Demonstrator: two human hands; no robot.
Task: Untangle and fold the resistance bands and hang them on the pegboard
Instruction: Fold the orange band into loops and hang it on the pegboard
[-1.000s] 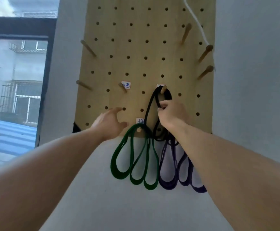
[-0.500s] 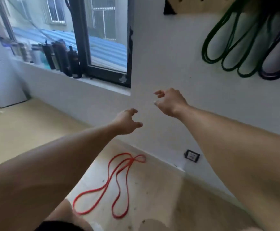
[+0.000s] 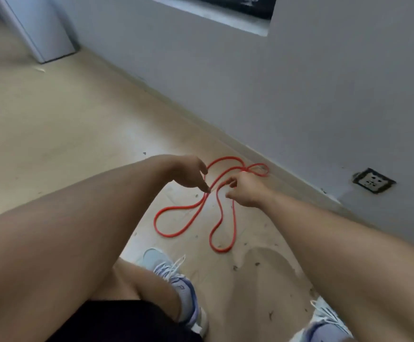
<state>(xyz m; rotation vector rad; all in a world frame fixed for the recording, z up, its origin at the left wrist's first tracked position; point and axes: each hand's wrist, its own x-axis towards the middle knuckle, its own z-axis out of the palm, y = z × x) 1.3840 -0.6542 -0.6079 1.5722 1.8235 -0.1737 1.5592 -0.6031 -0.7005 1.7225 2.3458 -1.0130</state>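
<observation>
Band (image 3: 176,211) on floor beneath both hands.

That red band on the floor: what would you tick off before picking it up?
1. Red band in full view, nothing lying on it: ok.
2. Band untangled: not ok, its strands cross near the wall.
3. Left hand free, fingers relaxed: ok.
4. Right hand free: ok, loosely curled above the band.
5. Either hand touching the band: cannot tell.
6. Shoes off the band: ok.
</observation>
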